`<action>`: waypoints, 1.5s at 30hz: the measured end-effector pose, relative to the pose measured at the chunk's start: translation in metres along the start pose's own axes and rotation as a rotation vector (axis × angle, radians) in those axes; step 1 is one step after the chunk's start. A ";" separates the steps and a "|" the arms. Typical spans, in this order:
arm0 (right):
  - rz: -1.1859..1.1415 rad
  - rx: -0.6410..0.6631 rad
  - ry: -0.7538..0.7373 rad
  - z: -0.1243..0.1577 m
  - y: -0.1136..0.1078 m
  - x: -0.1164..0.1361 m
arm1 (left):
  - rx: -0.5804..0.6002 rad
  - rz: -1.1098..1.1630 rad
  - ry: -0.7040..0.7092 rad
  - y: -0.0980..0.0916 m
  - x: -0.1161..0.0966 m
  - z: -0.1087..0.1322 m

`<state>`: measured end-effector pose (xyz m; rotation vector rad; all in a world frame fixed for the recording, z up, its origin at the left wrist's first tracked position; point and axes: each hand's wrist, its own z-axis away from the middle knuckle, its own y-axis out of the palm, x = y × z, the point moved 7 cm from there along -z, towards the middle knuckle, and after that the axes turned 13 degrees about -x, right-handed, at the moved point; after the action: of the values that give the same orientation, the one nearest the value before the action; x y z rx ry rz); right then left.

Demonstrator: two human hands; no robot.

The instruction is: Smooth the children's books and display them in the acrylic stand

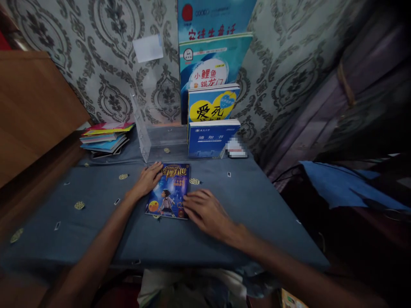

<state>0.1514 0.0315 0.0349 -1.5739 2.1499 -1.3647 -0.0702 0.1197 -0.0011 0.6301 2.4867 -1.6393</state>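
A blue-purple paperback book (170, 192) with a cartoon figure and gold title lettering lies flat on the cloth-covered table (244, 205). My left hand (150, 177) rests on its upper left edge, fingers stretched out toward the top corner. Against the book's lower right edge, the fingertips of my right hand (205, 211) touch the cover, its fingers extended and loosely side by side. Both hands are open, and neither is wrapped round the book. Just behind the book stands a clear plastic stepped rack (144, 128).
The rack's right side holds upright books in tiers, with a blue booklet (208, 139) in front and a teal book (215, 60) farther back. A book stack (105, 139) lies at the back left. Patterned curtain (115, 55) hangs behind; blue cloth (346, 184) lies right.
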 end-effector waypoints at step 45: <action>0.084 0.082 0.225 -0.058 0.057 -0.094 | -0.062 0.115 0.424 -0.060 -0.104 0.125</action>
<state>0.1201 0.1435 -0.0084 -1.3412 2.2217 -1.6495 -0.0165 -0.0426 0.0292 1.1969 2.6989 -1.5093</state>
